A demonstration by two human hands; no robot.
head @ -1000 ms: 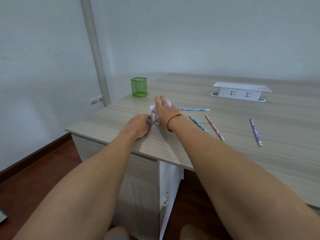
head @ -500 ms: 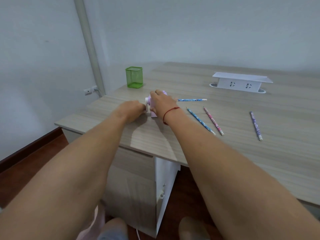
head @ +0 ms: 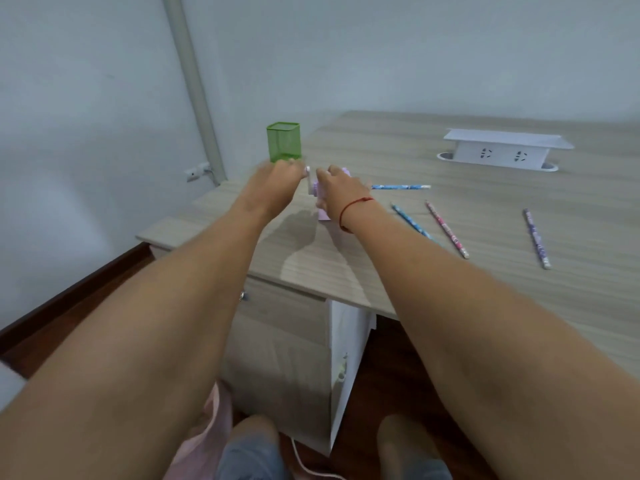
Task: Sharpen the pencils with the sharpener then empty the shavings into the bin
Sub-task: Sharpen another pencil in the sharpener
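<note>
A small purple crank sharpener [head: 322,213] stands near the left end of the wooden table [head: 433,299], mostly hidden under my hands. My right hand [head: 341,192], with a red thread at the wrist, grips the sharpener's body from above. My left hand [head: 277,183], blurred by motion, holds the white crank handle [head: 308,178] on the sharpener's left side. Several patterned pencils lie to the right: a blue one [head: 400,186] just behind my right hand, another blue one [head: 411,224], a pink one [head: 447,229] and a purple one [head: 536,238].
A green mesh cup [head: 283,142] stands behind my left hand near the table's left edge. A white socket box [head: 501,151] sits at the back right. Below the table are drawers [head: 287,348], dark floor and my feet. No bin is in view.
My left hand has moved from low beside the sharpener up to its top, carrying the crank handle round. My right hand has stayed on the sharpener's body.
</note>
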